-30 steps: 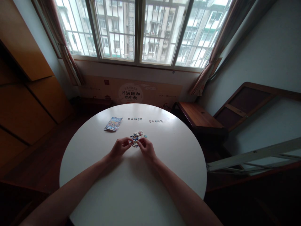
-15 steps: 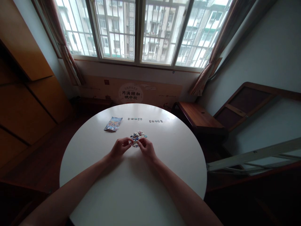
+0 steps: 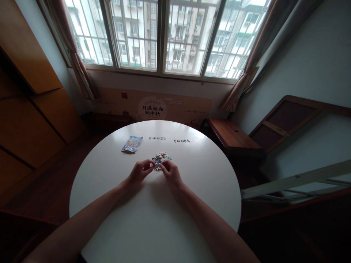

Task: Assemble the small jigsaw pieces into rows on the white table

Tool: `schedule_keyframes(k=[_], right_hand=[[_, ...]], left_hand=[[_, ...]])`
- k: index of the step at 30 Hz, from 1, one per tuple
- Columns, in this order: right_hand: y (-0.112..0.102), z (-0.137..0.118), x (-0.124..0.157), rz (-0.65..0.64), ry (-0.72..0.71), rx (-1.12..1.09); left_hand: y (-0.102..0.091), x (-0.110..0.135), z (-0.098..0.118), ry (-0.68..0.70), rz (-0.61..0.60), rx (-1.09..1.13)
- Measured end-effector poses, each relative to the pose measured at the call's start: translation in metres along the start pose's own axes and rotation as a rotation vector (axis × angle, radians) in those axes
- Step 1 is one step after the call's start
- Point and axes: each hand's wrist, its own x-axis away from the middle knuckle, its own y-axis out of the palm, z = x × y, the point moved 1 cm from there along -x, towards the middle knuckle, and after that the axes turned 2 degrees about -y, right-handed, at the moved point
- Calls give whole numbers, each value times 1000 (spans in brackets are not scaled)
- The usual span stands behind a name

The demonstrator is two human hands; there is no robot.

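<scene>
A small pile of jigsaw puzzle pieces (image 3: pixel 162 157), white, blue and multicoloured, lies loose near the middle of the round white table. At its near edge, my left hand (image 3: pixel 141 170) has thumb and forefinger pinched together. My right hand (image 3: pixel 171 171) pinches in the same way just across from it. Between the two sets of fingertips shows a small pale jigsaw piece, partly covered by the fingers. A few more pieces lie right behind and below the fingertips.
On the white table (image 3: pixel 109 175), a row of puzzle pieces (image 3: pixel 157 138) lies beyond the pile, with a second row (image 3: pixel 181 141) to its right. A colourful packet (image 3: pixel 132 144) rests at left. A wooden bench (image 3: pixel 233 134) stands past the table's right edge.
</scene>
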Motion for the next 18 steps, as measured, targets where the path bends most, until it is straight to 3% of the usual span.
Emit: schedule_keyframes(k=[18], right_hand=[[-1,-2,0,-4,7,-16]], left_hand=[[0,1,1,-9,-12,-7]])
